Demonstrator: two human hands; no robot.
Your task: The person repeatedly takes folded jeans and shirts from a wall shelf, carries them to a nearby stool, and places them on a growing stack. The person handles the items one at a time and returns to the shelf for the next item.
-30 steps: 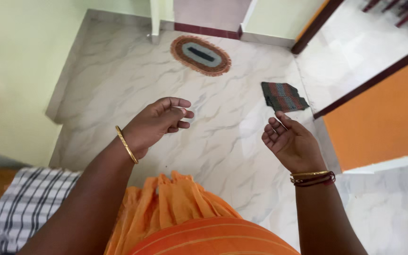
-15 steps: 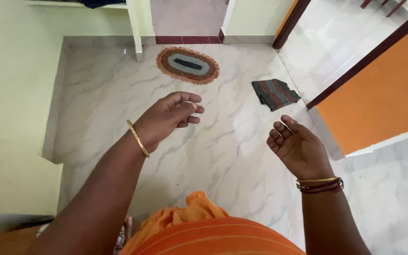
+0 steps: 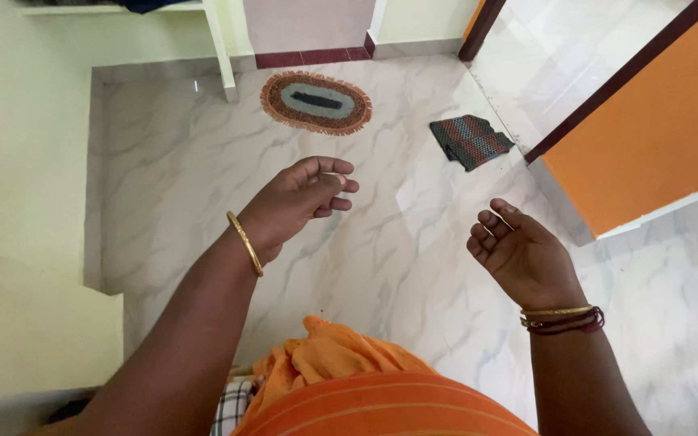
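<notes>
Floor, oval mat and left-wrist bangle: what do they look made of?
Floor: likely polished marble or marble-look tile, white with grey veins and glossy reflections. Oval mat: woven or braided textile, with concentric colour bands and a fringed orange edge. Bangle at the left hand: thin, shiny, gold-coloured, probably metal.

oval fringed rug near doorway | folded striped cloth beside orange wall | marble floor

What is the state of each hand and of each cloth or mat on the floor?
left hand: empty, fingers loosely curled, raised over the floor.
right hand: empty, palm up, fingers half curled.
oval mat: lying flat on the marble floor.
striped cloth: folded, lying near the doorway.
orange cloth: bunched at the person's waist.
</notes>
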